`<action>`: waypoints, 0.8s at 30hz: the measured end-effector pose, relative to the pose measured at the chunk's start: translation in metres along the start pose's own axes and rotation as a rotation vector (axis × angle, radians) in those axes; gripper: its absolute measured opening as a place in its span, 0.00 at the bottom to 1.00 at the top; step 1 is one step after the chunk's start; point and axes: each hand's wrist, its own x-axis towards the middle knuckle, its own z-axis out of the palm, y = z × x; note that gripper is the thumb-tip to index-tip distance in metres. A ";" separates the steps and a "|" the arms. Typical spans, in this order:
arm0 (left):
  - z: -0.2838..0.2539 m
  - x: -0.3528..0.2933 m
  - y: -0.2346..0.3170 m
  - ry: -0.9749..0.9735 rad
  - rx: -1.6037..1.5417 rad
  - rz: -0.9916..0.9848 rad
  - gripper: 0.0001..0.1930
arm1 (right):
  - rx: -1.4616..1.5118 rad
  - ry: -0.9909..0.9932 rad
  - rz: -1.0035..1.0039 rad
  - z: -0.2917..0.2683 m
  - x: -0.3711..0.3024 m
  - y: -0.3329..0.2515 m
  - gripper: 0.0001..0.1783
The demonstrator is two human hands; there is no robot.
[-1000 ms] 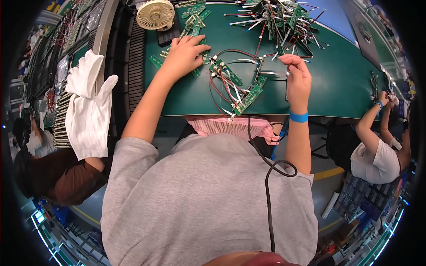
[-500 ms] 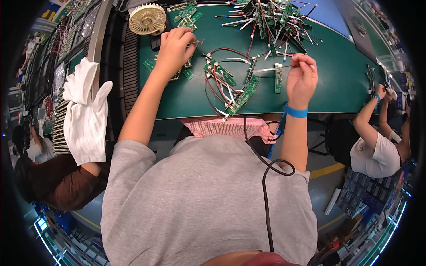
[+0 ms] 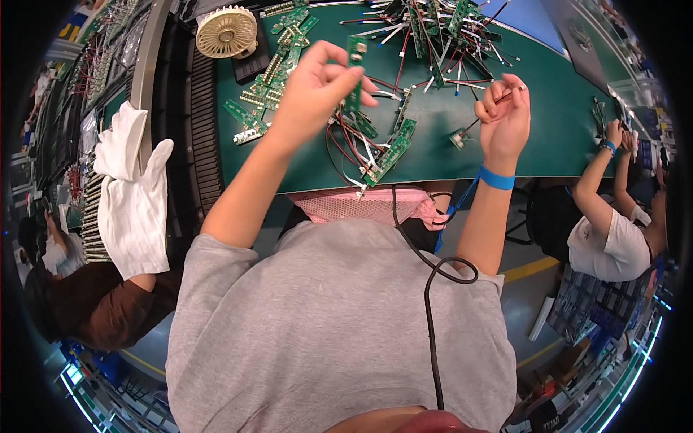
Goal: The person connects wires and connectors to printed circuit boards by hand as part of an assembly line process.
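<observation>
My left hand point(image 3: 317, 90) is raised over the table, pinching a narrow green circuit board point(image 3: 354, 72) upright between thumb and fingers. To its right, my right hand point(image 3: 503, 115), with a blue band at the wrist, is closed on a thin dark red wire point(image 3: 471, 130). One end of the wire sticks out by the fingertips. Its other end runs down-left to a small green board point(image 3: 457, 139), seen nearly edge-on. Between the hands lie wired boards point(image 3: 390, 160) with red, black and white leads. Loose green boards point(image 3: 271, 94) are heaped beyond my left forearm.
A large tangled pile of wired boards point(image 3: 437, 40) covers the far middle of the green table point(image 3: 426, 160). A cream fan point(image 3: 227, 33) stands at the far left. White-gloved hands point(image 3: 133, 195) of a person are at left; another person's hands point(image 3: 619, 136) work at right.
My left hand has come up and right from the loose boards with one board in its grip. My right hand has shifted slightly right and up, and the board by it has turned edge-on.
</observation>
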 end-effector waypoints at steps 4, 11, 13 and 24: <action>0.028 -0.007 -0.014 -0.062 -0.048 -0.092 0.12 | -0.279 0.012 0.063 0.012 -0.014 0.002 0.19; 0.052 -0.014 -0.023 -0.102 0.057 -0.225 0.18 | -0.685 -0.178 0.185 0.026 -0.048 0.010 0.10; 0.053 -0.018 -0.027 -0.074 0.193 -0.153 0.17 | -0.732 -0.214 0.173 0.034 -0.054 0.009 0.09; 0.053 -0.029 -0.029 -0.101 0.821 0.197 0.16 | -0.779 -0.251 0.175 0.040 -0.058 0.013 0.09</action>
